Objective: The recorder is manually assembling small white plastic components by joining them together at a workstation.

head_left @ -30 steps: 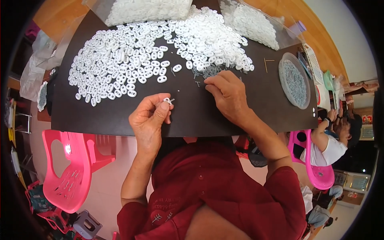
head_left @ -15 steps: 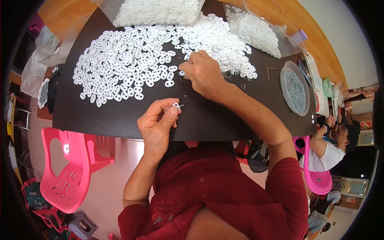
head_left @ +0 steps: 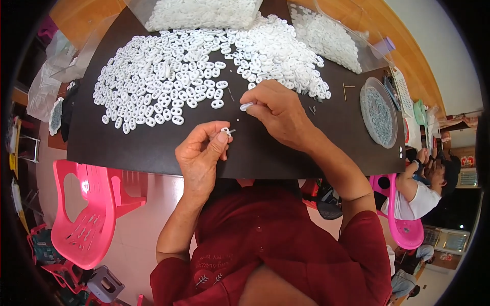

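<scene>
My left hand (head_left: 200, 149) is just above the dark table's near edge, its thumb and fingers pinching a small white oval two-hole piece (head_left: 224, 131). A thin grey pin (head_left: 233, 131) sticks out of that piece to the right. In my right hand (head_left: 279, 113), farther out and to the right, another white oval piece (head_left: 246, 106) is gripped between thumb and forefinger, partly hidden by them. Beyond the hands lie a spread of white two-hole pieces (head_left: 153, 76) and, to its right, a heaped pile of white pieces (head_left: 275, 48).
Clear containers of white pieces (head_left: 201, 15) (head_left: 332, 46) stand at the back. A round tub of grey pins (head_left: 378, 115) sits at the right; a few loose pins (head_left: 312, 109) lie on the table (head_left: 306, 163). A pink chair (head_left: 89, 219) is left, a seated person (head_left: 421, 188) right.
My right hand has drawn back from the pile toward me and to the right, with a white oval piece now showing in its fingers. My left hand has barely moved.
</scene>
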Tool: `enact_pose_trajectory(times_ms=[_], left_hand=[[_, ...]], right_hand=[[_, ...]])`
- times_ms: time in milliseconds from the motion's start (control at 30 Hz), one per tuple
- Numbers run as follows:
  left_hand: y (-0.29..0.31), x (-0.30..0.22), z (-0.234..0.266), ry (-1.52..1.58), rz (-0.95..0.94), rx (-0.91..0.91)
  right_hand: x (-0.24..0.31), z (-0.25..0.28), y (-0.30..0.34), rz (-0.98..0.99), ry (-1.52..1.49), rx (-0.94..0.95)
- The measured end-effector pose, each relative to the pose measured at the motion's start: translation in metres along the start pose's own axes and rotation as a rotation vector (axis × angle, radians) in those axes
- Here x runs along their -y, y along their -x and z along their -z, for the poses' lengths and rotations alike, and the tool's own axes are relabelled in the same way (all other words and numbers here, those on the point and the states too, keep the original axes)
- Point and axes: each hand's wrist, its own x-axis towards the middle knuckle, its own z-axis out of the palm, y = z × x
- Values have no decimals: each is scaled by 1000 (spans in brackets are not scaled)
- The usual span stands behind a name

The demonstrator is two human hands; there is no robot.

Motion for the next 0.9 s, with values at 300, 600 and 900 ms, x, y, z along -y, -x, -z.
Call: enact_pose_trajectory(times_ms=[300, 600, 900], left_hand=[[-2, -6, -13, 73, 44, 38], [8, -5, -20, 78, 69, 56], [10, -5, -18, -8, 15, -27]], right_hand=[[13, 0, 22, -84, -233, 85], [16, -4, 38, -448, -812, -7], [23, -6, 41, -610, -876, -27]])
